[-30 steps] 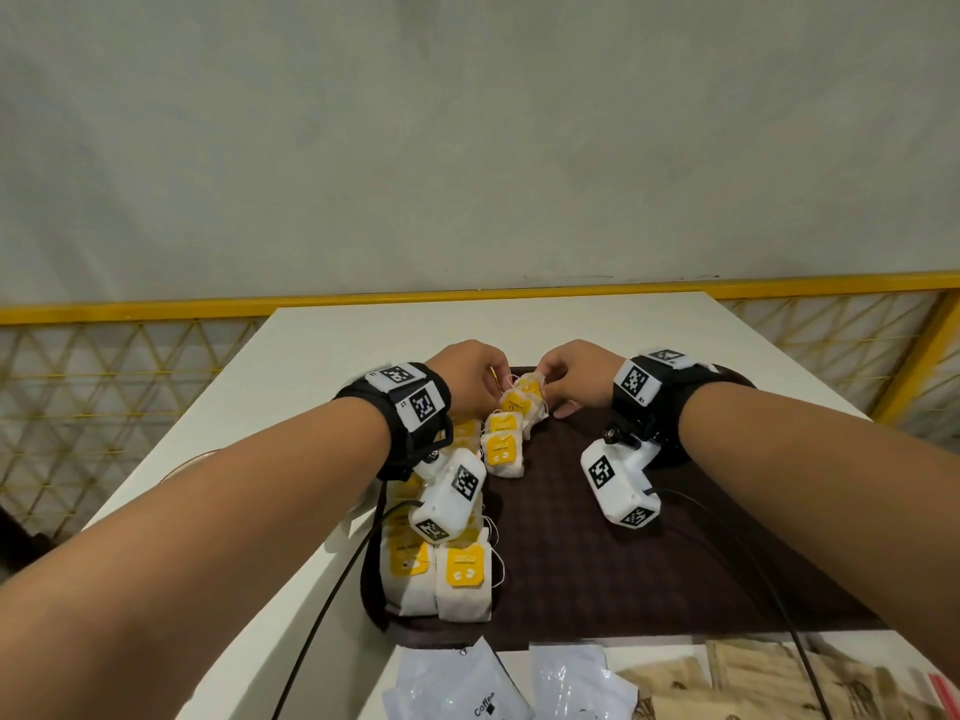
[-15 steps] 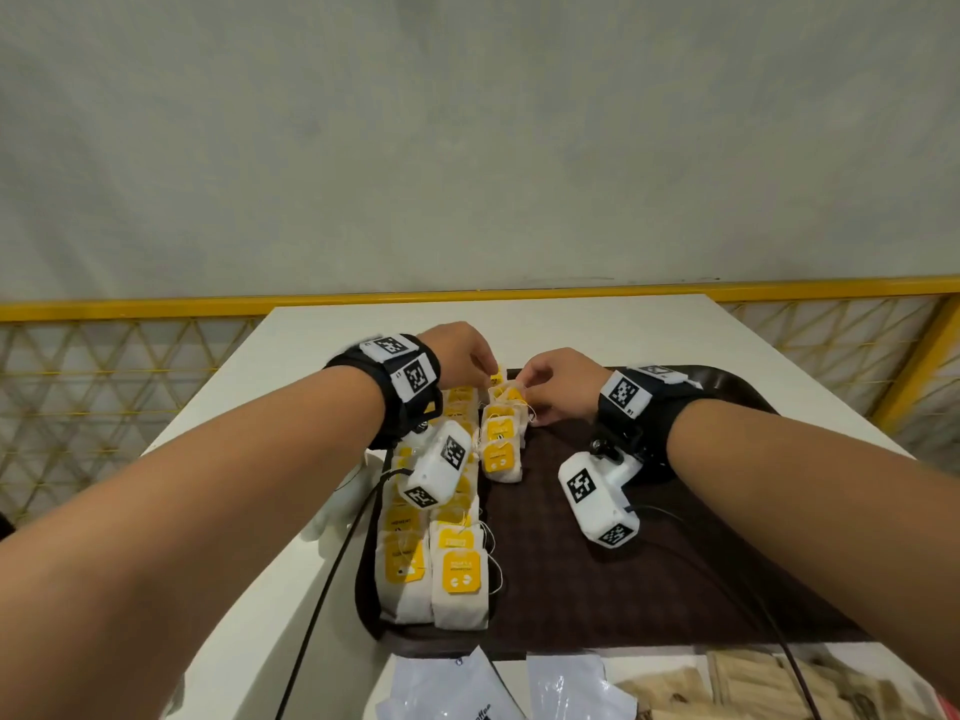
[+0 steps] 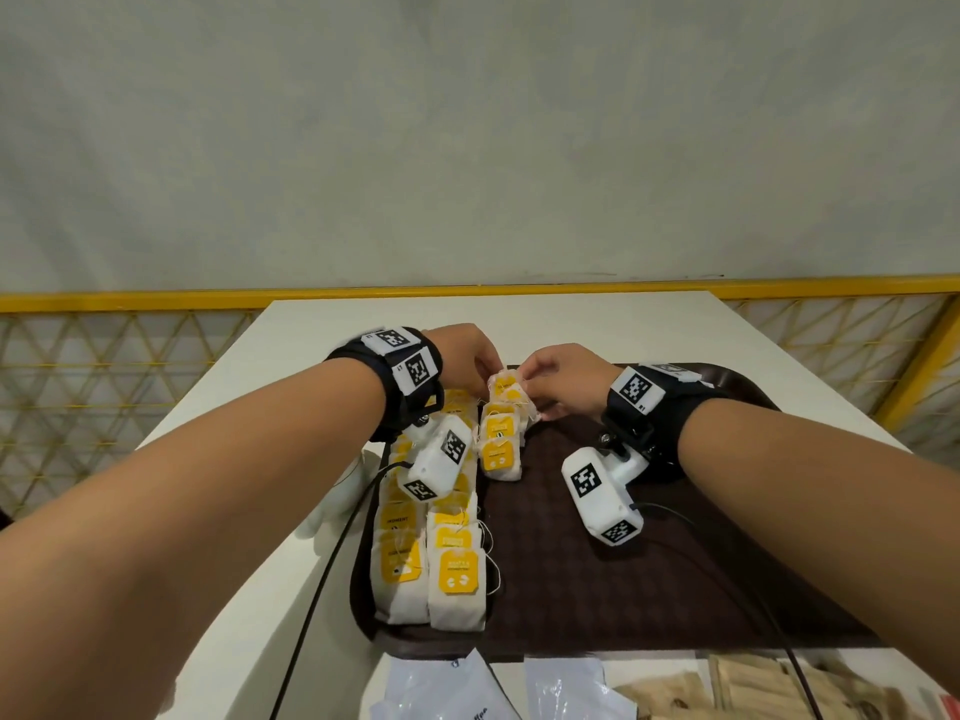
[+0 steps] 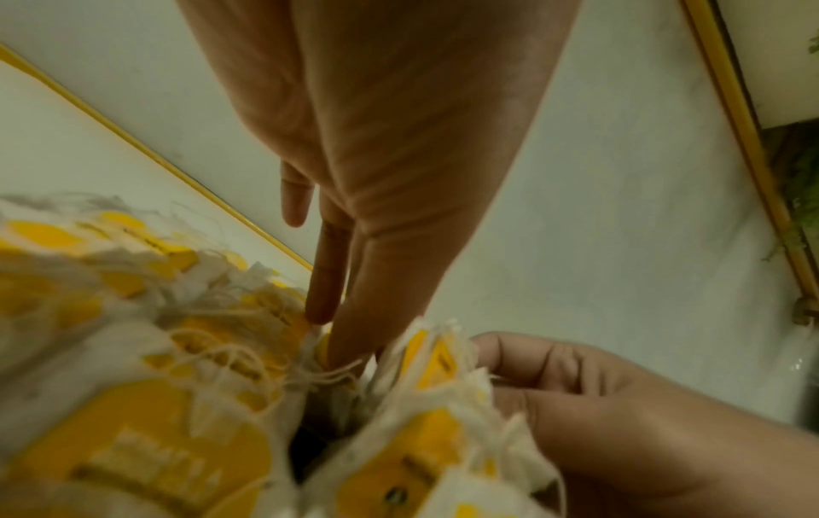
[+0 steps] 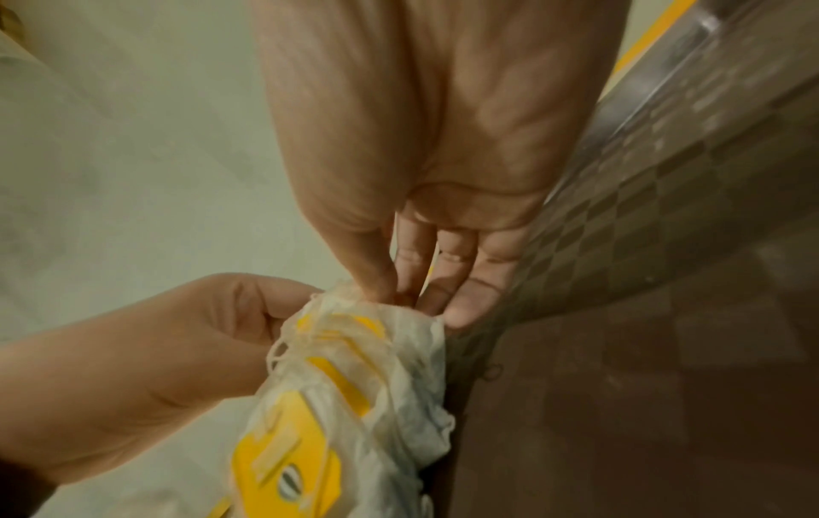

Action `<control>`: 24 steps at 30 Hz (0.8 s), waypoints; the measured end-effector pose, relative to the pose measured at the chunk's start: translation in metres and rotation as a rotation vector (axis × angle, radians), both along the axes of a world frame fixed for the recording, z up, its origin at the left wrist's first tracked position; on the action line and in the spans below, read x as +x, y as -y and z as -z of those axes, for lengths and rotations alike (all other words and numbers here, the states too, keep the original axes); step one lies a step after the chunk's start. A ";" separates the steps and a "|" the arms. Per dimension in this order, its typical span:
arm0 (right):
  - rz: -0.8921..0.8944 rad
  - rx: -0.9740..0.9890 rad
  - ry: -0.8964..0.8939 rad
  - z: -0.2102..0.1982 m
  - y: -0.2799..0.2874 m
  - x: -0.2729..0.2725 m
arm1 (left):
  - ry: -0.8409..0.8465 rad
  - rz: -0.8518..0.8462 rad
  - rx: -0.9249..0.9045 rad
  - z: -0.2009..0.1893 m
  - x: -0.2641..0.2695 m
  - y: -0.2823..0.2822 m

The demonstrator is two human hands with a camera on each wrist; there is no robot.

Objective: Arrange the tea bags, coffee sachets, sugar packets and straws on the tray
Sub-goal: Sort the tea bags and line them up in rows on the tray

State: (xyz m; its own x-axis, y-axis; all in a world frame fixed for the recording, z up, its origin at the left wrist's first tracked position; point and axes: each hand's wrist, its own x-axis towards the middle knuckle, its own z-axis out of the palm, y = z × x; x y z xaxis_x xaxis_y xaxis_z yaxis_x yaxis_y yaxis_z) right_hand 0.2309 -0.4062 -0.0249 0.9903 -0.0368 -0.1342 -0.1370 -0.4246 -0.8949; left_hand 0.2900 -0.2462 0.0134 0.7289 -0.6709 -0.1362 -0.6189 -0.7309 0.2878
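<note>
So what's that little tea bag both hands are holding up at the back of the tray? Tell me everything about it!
The tea bag is a small pouch of thin, crinkly white paper with a yellow tag and pale string. It stands nearly upright at the far end of the third row, on the dark brown tray. The right hand pinches its top edge; the left hand touches it from the other side. More tea bags lie right behind it.

Head camera looks down and forward over the desk (image 3: 597,324); both wrist cameras sit close, sharing the tea bags (image 3: 506,389) between fingertips.
</note>
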 end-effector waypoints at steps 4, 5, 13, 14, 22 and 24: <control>0.004 0.048 0.014 0.000 -0.002 -0.001 | -0.072 -0.036 -0.107 -0.002 -0.001 -0.001; 0.008 0.059 0.015 -0.001 -0.002 -0.001 | -0.085 -0.044 -0.134 -0.003 -0.001 -0.002; 0.102 -0.028 0.015 0.001 -0.006 0.001 | -0.082 -0.069 -0.157 -0.003 -0.005 -0.009; 0.100 -0.008 0.009 0.000 -0.008 0.001 | -0.060 -0.075 -0.153 -0.002 -0.005 -0.008; 0.098 0.043 0.046 -0.002 -0.013 0.000 | 0.094 -0.207 -0.074 -0.001 0.001 -0.006; 0.097 0.018 0.046 -0.002 -0.014 0.000 | 0.130 -0.254 -0.029 -0.001 0.002 -0.004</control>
State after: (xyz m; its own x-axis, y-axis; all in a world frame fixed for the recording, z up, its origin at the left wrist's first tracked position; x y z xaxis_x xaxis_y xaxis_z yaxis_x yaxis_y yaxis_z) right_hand 0.2307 -0.3927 -0.0228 0.9874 -0.1305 -0.0899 -0.1349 -0.3949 -0.9087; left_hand 0.2918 -0.2421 0.0142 0.8842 -0.4669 -0.0143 -0.4502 -0.8598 0.2410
